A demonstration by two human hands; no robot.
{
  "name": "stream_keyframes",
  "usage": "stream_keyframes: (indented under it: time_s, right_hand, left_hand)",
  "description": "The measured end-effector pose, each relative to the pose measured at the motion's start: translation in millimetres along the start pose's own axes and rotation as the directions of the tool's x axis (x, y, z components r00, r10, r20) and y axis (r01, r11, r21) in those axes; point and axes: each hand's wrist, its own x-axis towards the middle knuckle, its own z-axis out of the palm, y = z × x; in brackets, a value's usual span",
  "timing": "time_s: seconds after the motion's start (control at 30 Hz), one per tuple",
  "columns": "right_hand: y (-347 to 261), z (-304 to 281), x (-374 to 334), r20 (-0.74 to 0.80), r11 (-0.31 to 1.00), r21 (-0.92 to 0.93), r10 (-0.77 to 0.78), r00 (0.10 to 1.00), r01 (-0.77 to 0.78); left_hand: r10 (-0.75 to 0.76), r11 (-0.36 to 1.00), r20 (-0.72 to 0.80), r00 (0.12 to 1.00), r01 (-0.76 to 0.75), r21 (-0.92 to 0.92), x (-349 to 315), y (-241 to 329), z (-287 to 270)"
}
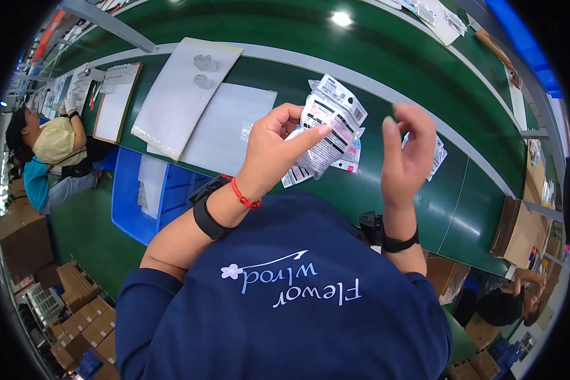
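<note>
My left hand (273, 147) is closed on a printed sachet (328, 130), white and silvery with pink and black bands, its thumb lying across the front. The sachet is tilted, with its hang-hole end pointing up and away; whether more than one is in the grip I cannot tell. Beneath it, more packets (349, 159) of the same sort lie on the green bench. My right hand (409, 155) is raised to the right of the sachet, apart from it, with fingers spread, curled a little and slightly blurred. Behind it another packet (438, 159) lies on the bench, partly hidden.
Left on the green bench (468, 209) are a white board (171, 101) bearing small clear plastic pieces (204, 63), and a flat white sheet (231, 114). A blue bin (125, 190) stands below the edge. Cardboard (522, 231) is at the right end; other people (60, 139) work nearby.
</note>
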Motion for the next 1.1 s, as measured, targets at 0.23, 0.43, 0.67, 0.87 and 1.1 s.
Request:
stream_keyframes:
  time_s: [0.23, 0.43, 0.67, 0.87, 1.1]
  right_hand:
    - [-22.5, 12.6, -10.2, 0.423, 0.999, 0.036, -0.012, 0.906, -0.003]
    - [-18.7, 8.4, -12.8, 0.372, 1.000, -0.012, -0.008, 0.928, 0.014]
    - [-5.9, 27.6, -18.6, 0.309, 1.000, 0.023, 0.006, 0.951, -0.014]
    - [-17.5, 31.4, -22.4, 0.224, 0.943, 0.204, 0.217, 0.950, -0.263]
    - [-7.2, 33.5, -34.2, 0.153, 0.973, 0.183, 0.114, 0.982, -0.142]
  left_hand:
    - [0.436, 0.700, 0.116, 0.892, -0.417, 0.580, 0.3, -3.4, 1.4]
    - [0.506, 0.543, 0.252, 0.825, -0.531, 0.650, 5.1, 2.2, 8.0]
    - [0.425, 0.569, 0.270, 0.864, -0.487, 0.663, -1.1, 1.1, 3.9]
    - [0.405, 0.607, 0.227, 0.885, -0.446, 0.658, -1.9, 2.6, 10.4]
    - [0.424, 0.563, 0.312, 0.850, -0.517, 0.645, -1.7, 1.6, 9.4]
